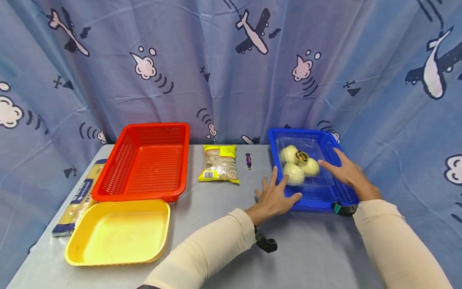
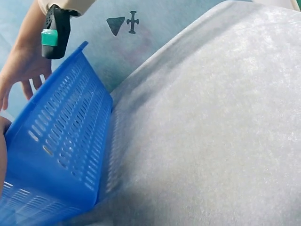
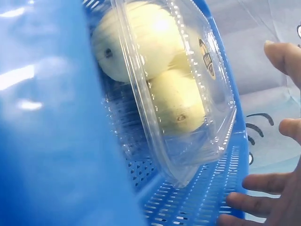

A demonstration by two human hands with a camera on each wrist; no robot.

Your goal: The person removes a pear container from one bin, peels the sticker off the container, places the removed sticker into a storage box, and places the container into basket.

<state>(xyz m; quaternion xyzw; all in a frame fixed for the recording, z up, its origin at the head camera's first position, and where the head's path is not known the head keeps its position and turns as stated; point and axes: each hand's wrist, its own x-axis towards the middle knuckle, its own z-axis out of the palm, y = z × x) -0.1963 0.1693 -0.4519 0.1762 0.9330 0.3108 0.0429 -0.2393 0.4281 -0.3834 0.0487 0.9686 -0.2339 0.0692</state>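
A clear plastic clamshell box (image 1: 321, 178) lies in the blue basket (image 1: 306, 204), holding three pale yellow-green round fruits (image 3: 181, 101) and bearing a dark round sticker. At the basket's left front corner is my left hand (image 1: 273, 198), fingers spread over the rim; whether it touches the basket is hard to tell. My right hand (image 1: 348, 174) is at the basket's right side, thumb pointing toward the box and fingers apart. In the right wrist view, its fingers (image 3: 256, 205) reach beside the basket's slotted wall. Neither hand grips anything.
A yellow-labelled bag of grainy food (image 1: 219, 164) and a small purple-wrapped sweet (image 1: 248, 161) lie mid-table. Leftward stand a red basket (image 1: 153, 170) and a yellow tray (image 1: 124, 235), with a flat gold-and-blue package (image 1: 81, 196) partly under them. A patterned curtain (image 1: 223, 60) hangs behind.
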